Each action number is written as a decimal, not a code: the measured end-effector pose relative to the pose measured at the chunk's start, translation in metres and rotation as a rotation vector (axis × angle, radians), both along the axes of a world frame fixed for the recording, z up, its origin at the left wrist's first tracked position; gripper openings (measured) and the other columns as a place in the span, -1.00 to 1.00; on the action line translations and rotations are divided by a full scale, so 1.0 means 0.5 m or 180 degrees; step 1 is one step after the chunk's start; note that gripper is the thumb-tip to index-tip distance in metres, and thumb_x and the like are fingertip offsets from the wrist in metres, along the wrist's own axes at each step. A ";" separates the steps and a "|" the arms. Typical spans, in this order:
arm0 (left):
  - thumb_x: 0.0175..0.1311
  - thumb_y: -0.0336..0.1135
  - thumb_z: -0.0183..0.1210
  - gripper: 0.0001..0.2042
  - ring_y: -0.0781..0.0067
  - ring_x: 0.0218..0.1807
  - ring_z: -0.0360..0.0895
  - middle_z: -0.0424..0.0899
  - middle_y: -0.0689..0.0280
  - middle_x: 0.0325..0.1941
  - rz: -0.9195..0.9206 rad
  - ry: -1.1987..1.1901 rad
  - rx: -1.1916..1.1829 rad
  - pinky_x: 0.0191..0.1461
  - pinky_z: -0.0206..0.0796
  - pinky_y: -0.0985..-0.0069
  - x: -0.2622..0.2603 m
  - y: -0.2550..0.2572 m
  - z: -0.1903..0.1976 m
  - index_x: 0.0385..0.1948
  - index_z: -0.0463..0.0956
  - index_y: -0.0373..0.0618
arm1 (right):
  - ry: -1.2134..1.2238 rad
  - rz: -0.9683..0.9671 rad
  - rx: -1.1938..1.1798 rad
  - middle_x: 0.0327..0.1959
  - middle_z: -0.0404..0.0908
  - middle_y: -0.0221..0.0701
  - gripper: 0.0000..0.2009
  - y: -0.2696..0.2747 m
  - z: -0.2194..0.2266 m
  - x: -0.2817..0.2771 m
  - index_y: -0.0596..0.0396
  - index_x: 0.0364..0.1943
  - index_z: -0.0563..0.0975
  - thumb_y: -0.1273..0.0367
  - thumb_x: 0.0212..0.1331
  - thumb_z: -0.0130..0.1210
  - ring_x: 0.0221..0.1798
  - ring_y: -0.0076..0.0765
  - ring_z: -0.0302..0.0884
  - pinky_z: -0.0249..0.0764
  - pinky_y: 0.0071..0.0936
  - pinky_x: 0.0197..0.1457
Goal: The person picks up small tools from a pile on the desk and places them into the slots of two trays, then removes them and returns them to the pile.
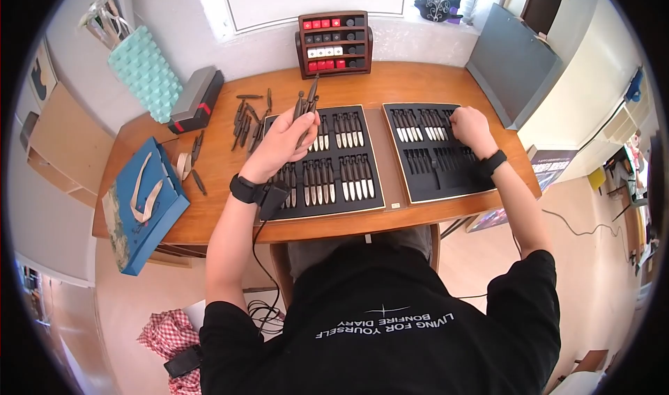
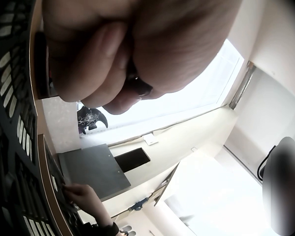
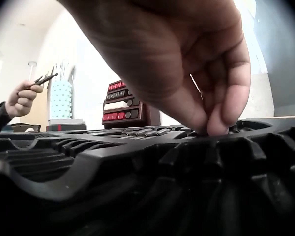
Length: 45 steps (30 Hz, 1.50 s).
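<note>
In the head view, my left hand point(image 1: 286, 141) grips several slender dark knife-like pieces point(image 1: 305, 106) upright above the left black tray point(image 1: 332, 161). The left wrist view has its curled fingers point(image 2: 91, 69) round a dark shiny end. My right hand point(image 1: 472, 129) reaches into the upper right of the right black tray point(image 1: 456, 191), with thumb and fingertips pinched together at the slots. Seen from the right wrist, those fingertips point(image 3: 217, 129) are down at the tray, hiding most of what they pinch. Small pieces with dark handles and silver blades point(image 1: 437, 134) lie in rows there.
Loose dark pieces point(image 1: 244, 127) lie left of the trays. Further left are a blue gift bag point(image 1: 155, 200) and a grey box point(image 1: 196, 99). A wooden rack point(image 1: 334, 44) of red, black and white blocks stands behind; a grey board point(image 1: 514, 64) leans at right.
</note>
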<state>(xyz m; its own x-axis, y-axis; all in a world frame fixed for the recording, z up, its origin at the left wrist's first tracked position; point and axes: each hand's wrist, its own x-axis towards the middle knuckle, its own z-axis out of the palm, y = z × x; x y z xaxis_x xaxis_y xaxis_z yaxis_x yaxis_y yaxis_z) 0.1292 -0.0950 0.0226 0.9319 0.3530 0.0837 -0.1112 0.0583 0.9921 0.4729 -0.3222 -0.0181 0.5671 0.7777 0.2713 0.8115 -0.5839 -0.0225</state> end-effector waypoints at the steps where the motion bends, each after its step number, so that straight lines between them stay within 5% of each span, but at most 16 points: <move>1: 0.48 -0.23 -0.14 -0.82 0.81 -0.66 0.02 0.24 0.56 -0.60 -0.0010 0.0034 0.0004 -0.67 -0.15 0.75 -0.001 -0.003 -0.001 -0.25 0.35 -0.10 | -0.0228 0.0166 -0.0046 -0.52 0.60 -0.12 -0.87 0.000 -0.006 0.004 0.09 -0.57 0.64 0.44 -0.16 0.06 -0.37 0.04 0.57 0.50 -0.14 -0.27; 8: 0.50 -0.17 -0.14 -0.76 0.82 -0.71 -0.01 0.23 0.56 -0.64 -0.0398 -0.0049 -0.0207 -0.69 -0.14 0.78 -0.006 0.002 -0.001 -0.23 0.39 -0.13 | 0.0359 0.0254 -0.0584 -0.40 0.62 -0.11 -0.82 0.008 0.043 0.013 0.09 -0.45 0.66 0.40 -0.11 0.06 -0.29 0.03 0.58 0.50 -0.15 -0.22; 12: 0.50 -0.15 -0.13 -0.73 0.81 -0.70 -0.03 0.20 0.56 -0.65 -0.0551 0.0021 -0.0303 -0.67 -0.15 0.76 -0.015 0.005 0.003 -0.27 0.40 -0.15 | 0.0378 0.0428 0.0666 -0.39 0.65 -0.14 -0.80 0.021 0.065 -0.084 0.09 -0.32 0.64 0.38 0.00 0.04 -0.26 0.01 0.60 0.50 -0.16 -0.17; 15: 0.50 -0.10 -0.15 -0.68 0.79 -0.71 -0.03 0.19 0.56 -0.70 -0.0550 0.0044 -0.0270 -0.68 -0.16 0.75 -0.012 0.002 -0.004 -0.34 0.40 -0.15 | 0.2497 0.1603 0.1358 -0.41 0.65 -0.43 -0.80 0.056 0.087 -0.196 0.24 -0.19 0.62 0.41 0.19 0.11 -0.32 -0.62 0.54 0.45 -0.63 -0.24; 21: 0.50 -0.05 -0.16 -0.65 0.80 -0.71 -0.02 0.18 0.56 -0.72 -0.0590 0.0243 -0.0226 -0.67 -0.17 0.73 -0.009 -0.009 -0.005 -0.38 0.40 -0.12 | 0.4524 0.1831 0.2055 -0.34 0.61 -0.50 -0.74 0.142 0.091 -0.388 0.19 -0.08 0.57 0.31 0.27 0.13 -0.34 -0.67 0.52 0.46 -0.68 -0.19; 26: 0.49 -0.06 -0.16 -0.65 0.80 -0.72 -0.03 0.17 0.57 -0.72 -0.0531 0.0239 -0.0247 -0.68 -0.17 0.73 -0.004 -0.011 -0.011 -0.39 0.41 -0.13 | 0.4758 0.2072 0.2368 -0.32 0.63 -0.47 -0.84 0.186 0.069 -0.390 0.13 -0.23 0.58 0.32 0.27 0.13 -0.28 -0.66 0.54 0.43 -0.69 -0.19; 31: 0.50 -0.09 -0.15 -0.66 0.81 -0.73 -0.02 0.18 0.57 -0.72 -0.0457 -0.0018 -0.0497 -0.70 -0.17 0.75 -0.002 0.006 -0.017 -0.41 0.41 -0.14 | 0.5296 0.2339 0.2853 -0.17 0.64 -0.44 -0.81 0.164 0.080 -0.346 0.11 -0.06 0.54 0.36 0.33 0.03 -0.28 -0.65 0.56 0.48 -0.69 -0.17; 37: 0.52 -0.13 -0.20 -0.67 0.81 -0.73 -0.03 0.15 0.58 -0.74 -0.0381 0.0009 -0.0382 -0.70 -0.16 0.77 -0.001 0.004 -0.011 -0.39 0.41 -0.12 | 0.4821 0.2451 0.2541 -0.13 0.62 -0.44 -0.74 0.087 0.091 -0.250 0.13 0.06 0.49 0.39 0.35 -0.01 -0.30 -0.69 0.49 0.47 -0.71 -0.19; 45: 0.52 -0.13 -0.20 -0.66 0.83 -0.74 -0.03 0.13 0.59 -0.74 -0.0387 0.0038 -0.0269 -0.71 -0.16 0.77 0.000 -0.003 -0.009 -0.41 0.41 -0.12 | 0.2957 0.1048 0.2153 -0.35 0.64 -0.50 -0.86 -0.021 0.123 0.009 0.15 -0.20 0.55 0.37 0.27 0.09 -0.43 -0.74 0.48 0.45 -0.73 -0.30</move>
